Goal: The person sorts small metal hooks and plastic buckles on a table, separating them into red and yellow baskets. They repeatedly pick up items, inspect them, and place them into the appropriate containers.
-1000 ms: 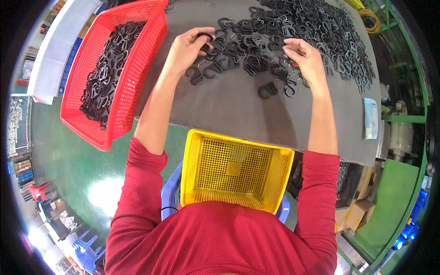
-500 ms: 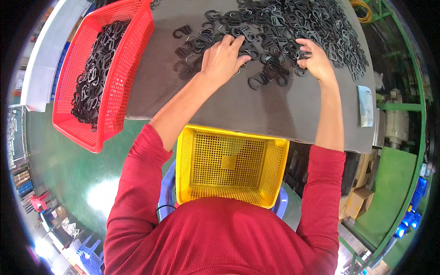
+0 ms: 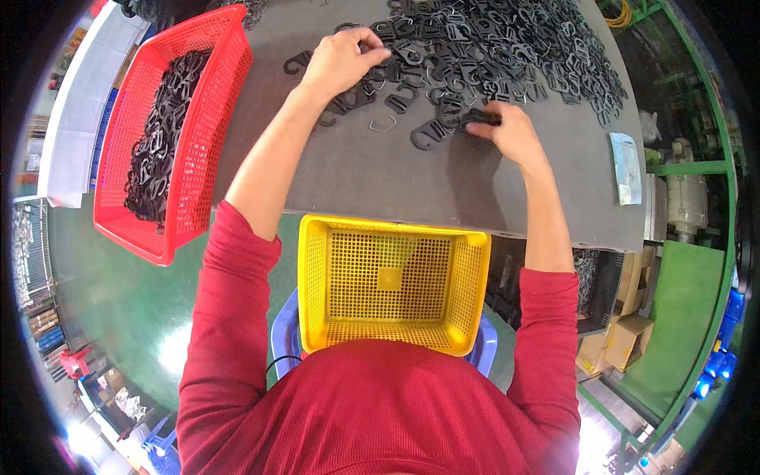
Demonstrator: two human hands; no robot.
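Note:
My right hand pinches a black plastic hook at the near edge of a heap of similar black hooks on the grey table. Over the heap's left side, my left hand has curled fingers, with thumb and forefinger close together. Dark material shows between them, but what they grip is hidden. Bent wire pieces show among the hooks, and one wire piece lies on the table between my hands. A loose hook rests left of my right hand.
A red perforated basket holding black hooks stands to the left. Below the table's near edge, a yellow perforated basket sits before me above a blue tub. A pale blue packet lies at the table's right side.
My left hand has moved left and away from me, its fingers curling. My right hand has come nearer and left, closing on a black hook. Some hooks in the heap have shifted.

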